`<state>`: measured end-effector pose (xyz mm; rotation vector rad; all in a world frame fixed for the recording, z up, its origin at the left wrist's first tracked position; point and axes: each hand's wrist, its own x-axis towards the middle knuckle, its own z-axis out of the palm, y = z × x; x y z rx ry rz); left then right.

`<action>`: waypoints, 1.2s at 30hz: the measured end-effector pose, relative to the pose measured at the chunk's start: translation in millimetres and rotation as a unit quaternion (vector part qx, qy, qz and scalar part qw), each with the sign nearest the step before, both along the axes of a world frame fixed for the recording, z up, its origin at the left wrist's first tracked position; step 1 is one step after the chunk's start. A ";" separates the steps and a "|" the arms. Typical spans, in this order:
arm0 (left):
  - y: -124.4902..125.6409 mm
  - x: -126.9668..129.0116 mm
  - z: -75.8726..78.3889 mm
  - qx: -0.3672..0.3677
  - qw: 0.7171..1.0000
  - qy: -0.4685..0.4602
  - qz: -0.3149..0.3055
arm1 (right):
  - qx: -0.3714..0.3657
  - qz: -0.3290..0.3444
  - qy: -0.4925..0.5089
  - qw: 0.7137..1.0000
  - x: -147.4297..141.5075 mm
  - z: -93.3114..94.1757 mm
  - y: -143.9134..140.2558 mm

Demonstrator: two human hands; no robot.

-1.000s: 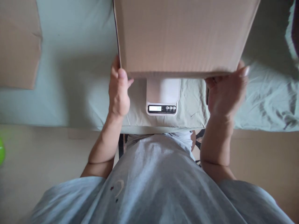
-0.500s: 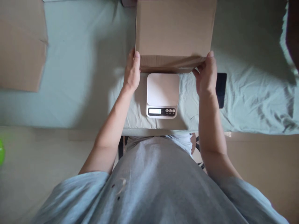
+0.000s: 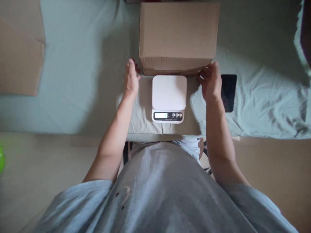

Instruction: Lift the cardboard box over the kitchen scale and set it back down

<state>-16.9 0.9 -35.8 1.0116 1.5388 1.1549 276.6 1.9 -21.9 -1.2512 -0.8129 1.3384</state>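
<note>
Plain brown corrugated cardboard box [image 3: 178,35] sits at 12 o'clock on the wrinkly pale green sheet [image 3: 85,81], right behind the smooth white square kitchen scale [image 3: 169,98]. Left hand [image 3: 131,79] and right hand [image 3: 211,82] are loosely open, fingertips touching the box's near bottom corners

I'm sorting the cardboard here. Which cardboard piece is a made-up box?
The cardboard box between both hands, behind the scale. The flat cardboard sheet lies far left.

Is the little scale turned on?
On. The scale has a lit, pale display window beside its buttons, though any digits are too small to read.
</note>
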 end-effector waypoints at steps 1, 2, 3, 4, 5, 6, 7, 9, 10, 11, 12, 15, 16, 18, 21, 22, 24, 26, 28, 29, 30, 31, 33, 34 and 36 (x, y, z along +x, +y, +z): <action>0.2 -1.9 -2.3 -0.009 1.000 -0.013 0.018 | 0.003 -0.002 0.000 1.000 1.7 -4.5 1.5; 0.3 -3.4 -3.9 -0.020 0.999 -0.022 0.031 | 0.005 0.000 -0.002 1.000 3.4 -8.5 2.9; 0.4 -4.3 -5.0 -0.030 0.998 -0.029 0.043 | 0.007 0.006 -0.008 1.000 5.0 -11.7 3.9; 0.4 -4.7 -5.7 -0.033 0.997 -0.037 0.052 | 0.006 0.011 -0.016 1.000 6.2 -13.8 4.5; 0.2 -4.8 -5.8 -0.035 0.997 -0.040 0.060 | 0.004 0.012 -0.023 1.000 7.1 -14.7 4.7; 0.0 -4.5 -5.5 -0.032 0.996 -0.040 0.067 | -0.001 0.013 -0.029 0.999 7.4 -14.2 4.3; -0.4 -4.0 -4.7 -0.030 0.996 -0.039 0.071 | -0.004 0.013 -0.033 0.999 7.0 -12.3 3.6; -1.4 -1.7 -0.8 -0.022 0.997 -0.044 0.064 | -0.003 0.010 -0.032 0.999 4.0 -4.8 1.5; -1.7 0.2 2.4 -0.019 0.997 -0.052 0.053 | 0.000 0.013 -0.027 1.000 1.4 0.2 0.6; -1.6 2.5 6.2 -0.018 0.997 -0.063 0.040 | 0.005 0.019 -0.021 1.000 -1.7 5.5 0.1; -1.2 5.4 10.7 -0.017 0.997 -0.074 0.026 | 0.010 0.026 -0.014 1.000 -5.3 10.8 0.3; 2.2 15.0 26.7 -0.019 0.996 -0.089 0.003 | 0.017 0.030 -0.007 0.999 -15.4 25.2 4.1; 3.1 17.5 32.7 -0.020 0.996 -0.085 0.004 | 0.020 0.029 -0.009 0.999 -17.6 29.8 5.6; 2.3 20.0 46.0 -0.008 0.997 -0.073 0.014 | 0.028 0.025 -0.017 0.999 -19.7 40.5 6.3; -10.9 16.9 66.8 0.045 0.997 -0.065 0.004 | 0.049 0.018 -0.036 0.998 -17.6 61.4 -4.8; -18.8 14.8 72.9 0.060 0.996 -0.064 -0.006 | 0.058 0.014 -0.043 0.997 -16.3 68.6 -12.2; -38.7 10.5 81.5 0.076 0.995 -0.059 -0.022 | 0.077 0.012 -0.055 0.995 -13.5 80.0 -31.5; -61.4 8.1 84.1 0.082 0.995 -0.053 -0.034 | 0.087 0.014 -0.058 0.994 -10.8 84.8 -53.6; -83.9 8.3 81.5 0.090 0.994 -0.045 -0.039 | 0.069 0.018 -0.076 0.995 -8.6 82.5 -75.2; -94.3 9.1 78.8 0.091 0.994 -0.038 -0.038 | 0.060 0.017 -0.085 0.994 -7.9 79.5 -84.9; -103.9 10.1 75.9 0.088 0.995 -0.028 -0.035 | 0.054 0.011 -0.092 0.994 -7.4 75.9 -93.7; -112.4 11.3 72.9 0.082 0.996 -0.018 -0.031 | 0.051 0.005 -0.094 0.994 -7.2 72.3 -101.4; -125.8 13.2 67.6 0.067 0.997 -0.002 -0.025 | 0.047 -0.004 -0.087 0.995 -7.6 66.1 -113.3; -130.7 13.9 65.6 0.063 0.998 0.001 -0.022 | 0.046 -0.005 -0.081 0.996 -8.0 64.0 -117.6; -137.0 14.8 62.8 0.063 0.998 -0.004 -0.021 | 0.044 -0.004 -0.065 0.997 -8.9 61.6 -123.5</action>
